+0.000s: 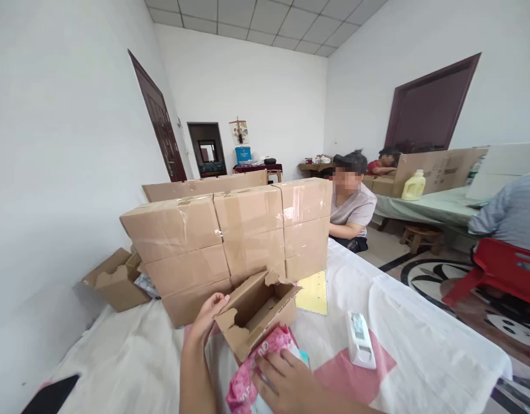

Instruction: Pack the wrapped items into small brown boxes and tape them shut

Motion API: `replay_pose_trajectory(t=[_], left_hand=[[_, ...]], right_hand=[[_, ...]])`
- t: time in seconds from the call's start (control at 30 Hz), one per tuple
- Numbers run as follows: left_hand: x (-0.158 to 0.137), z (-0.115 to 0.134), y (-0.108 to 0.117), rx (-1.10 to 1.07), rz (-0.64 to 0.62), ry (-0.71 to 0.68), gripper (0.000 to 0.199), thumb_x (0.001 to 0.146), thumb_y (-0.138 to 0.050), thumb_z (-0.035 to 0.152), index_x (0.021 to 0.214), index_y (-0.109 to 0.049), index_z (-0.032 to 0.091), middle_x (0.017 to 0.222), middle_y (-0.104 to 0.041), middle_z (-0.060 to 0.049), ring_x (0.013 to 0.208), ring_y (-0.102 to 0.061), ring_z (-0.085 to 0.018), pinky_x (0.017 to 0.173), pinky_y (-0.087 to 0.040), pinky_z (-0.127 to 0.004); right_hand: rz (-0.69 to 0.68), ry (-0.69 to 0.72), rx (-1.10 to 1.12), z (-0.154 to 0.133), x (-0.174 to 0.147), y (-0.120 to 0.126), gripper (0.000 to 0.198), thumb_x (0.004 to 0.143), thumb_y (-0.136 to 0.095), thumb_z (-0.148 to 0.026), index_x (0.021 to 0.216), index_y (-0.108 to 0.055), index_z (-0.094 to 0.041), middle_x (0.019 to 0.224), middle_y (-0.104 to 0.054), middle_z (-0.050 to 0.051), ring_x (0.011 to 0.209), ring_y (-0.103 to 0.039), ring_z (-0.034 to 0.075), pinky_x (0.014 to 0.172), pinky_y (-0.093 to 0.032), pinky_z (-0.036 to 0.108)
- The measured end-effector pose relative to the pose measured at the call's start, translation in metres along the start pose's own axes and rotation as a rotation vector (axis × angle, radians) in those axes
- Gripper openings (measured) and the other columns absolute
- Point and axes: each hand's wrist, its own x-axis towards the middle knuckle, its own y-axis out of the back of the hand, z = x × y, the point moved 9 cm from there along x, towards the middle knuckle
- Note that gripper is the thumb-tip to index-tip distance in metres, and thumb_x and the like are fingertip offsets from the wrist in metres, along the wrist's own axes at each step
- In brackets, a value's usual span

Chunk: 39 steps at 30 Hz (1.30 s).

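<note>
An open, empty-looking cardboard box (286, 313) with torn flaps stands tilted on the cloth-covered table. My left hand (208, 315) is closed on its left side, with the fingers against the cardboard. In front of the box is a shiny pink plastic package (243, 382) with white lettering and a bit of blue. My right hand (282, 379) holds this package against the front of the box; its fingers lie across the wrapping and its thumb is hidden. To the right of this hand lies a white handheld device (361, 340) with a small display.
Stacked taped cartons (251, 230) form a wall behind the box. A yellow sheet (313, 293) lies beside it. Another open carton (118, 282) stands left, and a dark flat object (52, 395) lies near left. A person (353, 201) sits beyond the table's right edge.
</note>
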Motion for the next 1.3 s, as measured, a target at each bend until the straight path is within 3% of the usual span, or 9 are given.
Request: replay_pose_trajectory(t=[0.27, 0.47, 0.6, 0.8, 0.9, 1.0, 1.13, 1.3], left_hand=[[-0.009, 0.012, -0.001, 0.054, 0.047, -0.009, 0.063, 0.05, -0.085, 0.071, 0.074, -0.055, 0.02, 0.064, -0.053, 0.005, 0.053, -0.054, -0.014, 0.051, -0.04, -0.025], [-0.011, 0.013, 0.0, 0.073, 0.042, -0.002, 0.061, 0.05, -0.087, 0.069, 0.074, -0.056, 0.021, 0.064, -0.054, 0.005, 0.054, -0.054, -0.015, 0.052, -0.041, -0.025], [-0.007, 0.003, 0.001, 0.039, -0.016, 0.033, 0.058, 0.056, -0.088, 0.064, 0.081, -0.057, 0.022, 0.067, -0.058, 0.005, 0.057, -0.058, -0.015, 0.054, -0.044, -0.024], [-0.006, -0.009, 0.003, 0.031, -0.091, 0.134, 0.06, 0.058, -0.089, 0.061, 0.087, -0.053, 0.024, 0.066, -0.058, 0.008, 0.056, -0.056, -0.014, 0.053, -0.042, -0.022], [-0.009, -0.006, -0.001, 0.063, -0.128, 0.129, 0.06, 0.057, -0.089, 0.062, 0.085, -0.052, 0.024, 0.064, -0.055, 0.008, 0.054, -0.053, -0.014, 0.052, -0.039, -0.021], [-0.01, -0.008, -0.007, 0.107, -0.181, 0.137, 0.058, 0.061, -0.086, 0.064, 0.085, -0.052, 0.024, 0.063, -0.055, 0.008, 0.055, -0.052, -0.014, 0.054, -0.038, -0.021], [-0.011, -0.01, -0.021, 0.169, -0.288, 0.134, 0.054, 0.067, -0.082, 0.066, 0.084, -0.054, 0.022, 0.069, -0.055, 0.005, 0.062, -0.051, -0.015, 0.058, -0.038, -0.022], [-0.019, 0.002, -0.037, 0.268, -0.389, 0.073, 0.051, 0.071, -0.077, 0.067, 0.08, -0.057, 0.021, 0.072, -0.049, 0.004, 0.065, -0.046, -0.014, 0.06, -0.035, -0.022]], right_hand=[[-0.139, -0.014, 0.123, 0.015, 0.003, 0.007, 0.021, 0.094, -0.057, -0.017, 0.114, -0.062, -0.016, 0.105, -0.071, 0.008, 0.085, -0.059, 0.02, 0.078, -0.046, 0.036], [-0.431, -0.108, 0.378, 0.043, 0.005, 0.044, 0.025, 0.094, -0.06, -0.024, 0.118, -0.062, -0.021, 0.111, -0.066, 0.005, 0.097, -0.059, 0.02, 0.087, -0.048, 0.034], [-0.524, -0.158, 0.448, 0.054, 0.0, 0.068, 0.029, 0.087, -0.065, -0.024, 0.116, -0.061, -0.021, 0.11, -0.062, 0.005, 0.098, -0.059, 0.02, 0.078, -0.048, 0.03], [-0.617, -0.138, 0.38, 0.067, 0.004, 0.096, 0.023, 0.08, -0.068, -0.03, 0.098, -0.058, -0.019, 0.099, -0.056, 0.005, 0.082, -0.053, 0.018, 0.063, -0.045, 0.027], [-0.659, -0.158, 0.36, 0.08, 0.018, 0.119, 0.033, 0.071, -0.073, -0.033, 0.097, -0.056, -0.019, 0.097, -0.055, 0.005, 0.077, -0.05, 0.018, 0.06, -0.044, 0.028], [-0.688, -0.183, 0.372, 0.096, 0.038, 0.146, 0.039, 0.064, -0.073, -0.026, 0.099, -0.056, -0.019, 0.098, -0.055, 0.005, 0.078, -0.05, 0.017, 0.062, -0.045, 0.028], [-0.671, -0.132, 0.315, 0.113, 0.072, 0.175, 0.036, 0.067, -0.068, -0.021, 0.101, -0.058, -0.018, 0.099, -0.055, 0.006, 0.08, -0.051, 0.018, 0.065, -0.046, 0.028], [-0.603, -0.039, 0.172, 0.136, 0.115, 0.19, 0.026, 0.076, -0.062, -0.025, 0.1, -0.06, -0.016, 0.099, -0.054, 0.007, 0.084, -0.05, 0.019, 0.069, -0.045, 0.031]])
